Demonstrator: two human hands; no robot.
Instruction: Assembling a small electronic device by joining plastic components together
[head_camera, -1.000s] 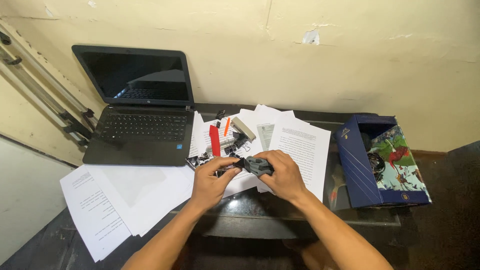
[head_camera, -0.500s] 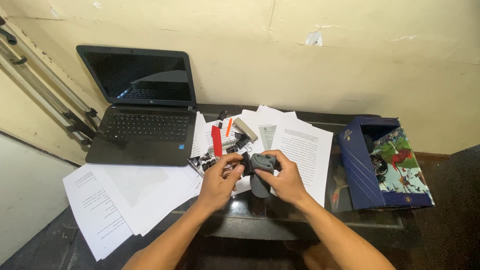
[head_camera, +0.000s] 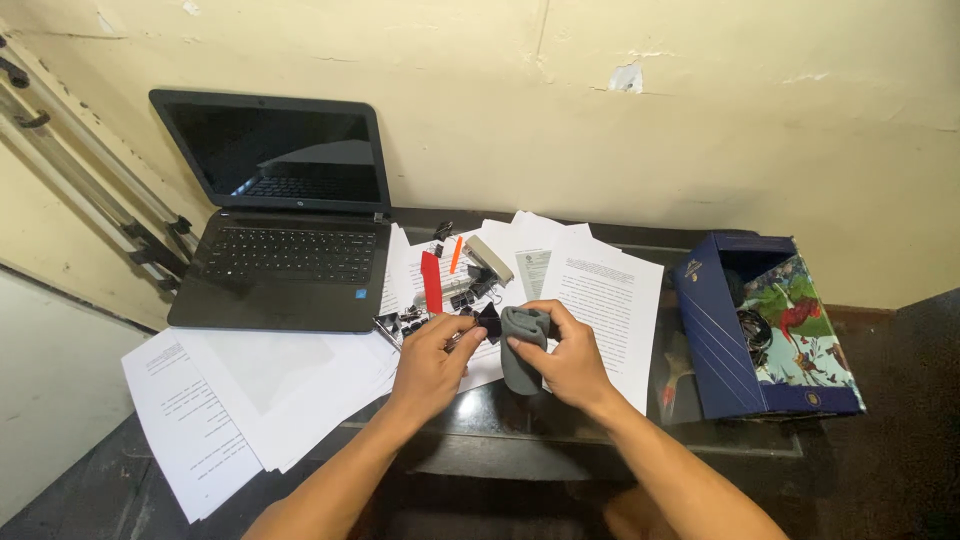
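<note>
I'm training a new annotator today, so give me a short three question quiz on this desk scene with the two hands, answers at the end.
1. True or false: the laptop is open with a dark screen.
2. Which hand holds the grey folded cloth? A) left hand B) right hand C) neither
3. Fill in: the blue box with the bird-pattern lining stands at the ______ end of the desk.

Key:
1. True; the lid is up and the screen shows only reflections.
2. B; the right hand wraps the cloth, while the left hand pinches a small black binder clip against it.
3. Right; it sits beyond the white papers.
</note>
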